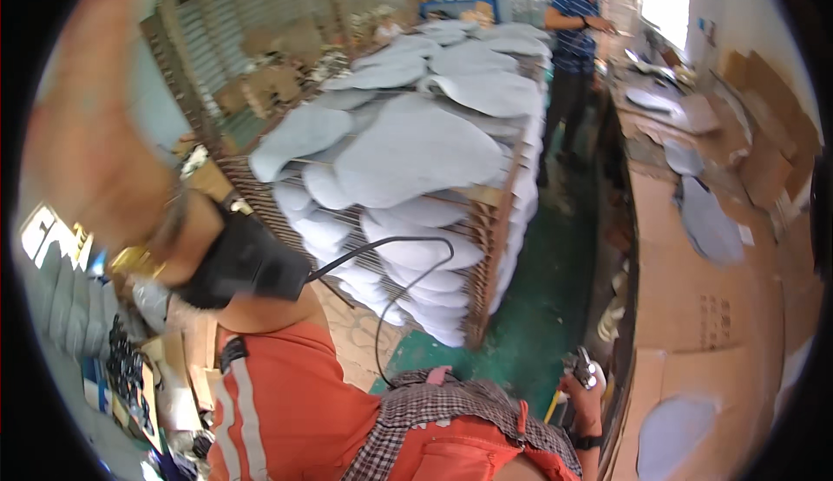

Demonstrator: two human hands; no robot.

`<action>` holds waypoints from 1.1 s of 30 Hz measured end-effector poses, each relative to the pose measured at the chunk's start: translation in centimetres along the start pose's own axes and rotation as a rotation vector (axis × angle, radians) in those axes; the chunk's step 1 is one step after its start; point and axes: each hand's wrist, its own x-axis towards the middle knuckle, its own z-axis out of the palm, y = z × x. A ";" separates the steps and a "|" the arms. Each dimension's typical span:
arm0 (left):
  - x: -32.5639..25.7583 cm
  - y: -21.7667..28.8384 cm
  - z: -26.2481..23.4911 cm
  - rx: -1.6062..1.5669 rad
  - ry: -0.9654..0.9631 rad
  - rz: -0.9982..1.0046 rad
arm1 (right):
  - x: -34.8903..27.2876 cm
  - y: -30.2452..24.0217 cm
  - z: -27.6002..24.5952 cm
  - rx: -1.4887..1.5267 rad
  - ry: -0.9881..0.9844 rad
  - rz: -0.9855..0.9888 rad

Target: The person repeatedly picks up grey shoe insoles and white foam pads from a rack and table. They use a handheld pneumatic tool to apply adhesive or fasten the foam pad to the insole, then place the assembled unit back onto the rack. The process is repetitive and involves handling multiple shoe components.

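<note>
My left arm is raised close to the camera at the left and is badly blurred. My left hand (104, 73) is only a smear of skin, so its fingers cannot be made out. A black strapped device (247, 264) with a thin black cable sits on that arm. My right hand (588, 397) is low at the right, by the edge of the cardboard-covered bench (694, 299). It grips a small metal tool (580, 366) with a yellow part below it. A black band circles that wrist. My orange clothing and a checked cloth fill the bottom.
A wire rack (486, 247) stacked with several grey sole-shaped sheets (408, 151) stands ahead on the green floor (538, 307). Grey pieces lie on the bench at right. Another person (577, 39) in a blue striped shirt stands at the back. Clutter and boxes are at the lower left.
</note>
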 end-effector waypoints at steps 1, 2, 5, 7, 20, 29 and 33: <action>0.1 1.4 -1.8 0.135 0.073 0.068 | 0.0 0.0 0.4 -0.004 -0.028 0.006; 0.0 0.5 -6.9 0.222 0.178 0.119 | 0.3 0.5 -0.6 0.008 0.020 0.019; -0.9 7.3 -19.7 0.918 0.575 0.179 | 2.0 3.0 1.0 0.020 -0.037 0.071; -2.7 7.2 -26.2 1.257 0.838 -0.014 | 2.5 1.5 2.1 -0.095 -0.081 0.068; 0.2 6.0 -44.6 2.319 0.701 -0.136 | 2.3 -4.3 17.8 -0.085 -0.135 0.039; -1.3 7.6 -43.3 1.913 0.596 0.180 | 4.5 -0.3 17.4 -0.072 0.023 -0.095; -4.0 8.1 -42.3 1.738 0.377 0.138 | 4.9 -7.3 19.8 -0.156 0.093 -0.212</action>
